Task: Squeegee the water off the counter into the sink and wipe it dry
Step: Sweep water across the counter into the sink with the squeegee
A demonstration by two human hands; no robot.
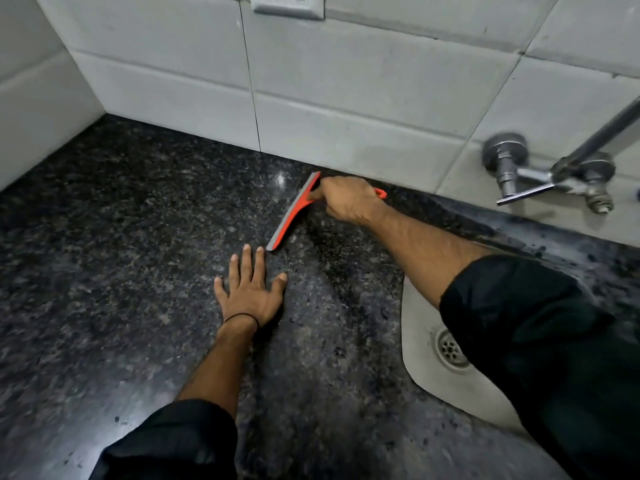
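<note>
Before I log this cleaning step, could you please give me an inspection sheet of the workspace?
Surface: dark speckled granite counter, glossy; water not clearly discernible.
Job's things: red squeegee, blade on the counter near the wall; sink with drain at right; no cloth seen.
Clutter: nothing seen.
Grippers: right hand grips the squeegee handle; left hand flat on the counter, fingers spread.
Cables: nothing seen.
Surroundings: grey tiled wall, wall tap, switch plate.

right hand (349, 200) grips squeegee (294, 211) on counter (121, 237) | left hand (251, 294) flat, fingers spread
</note>
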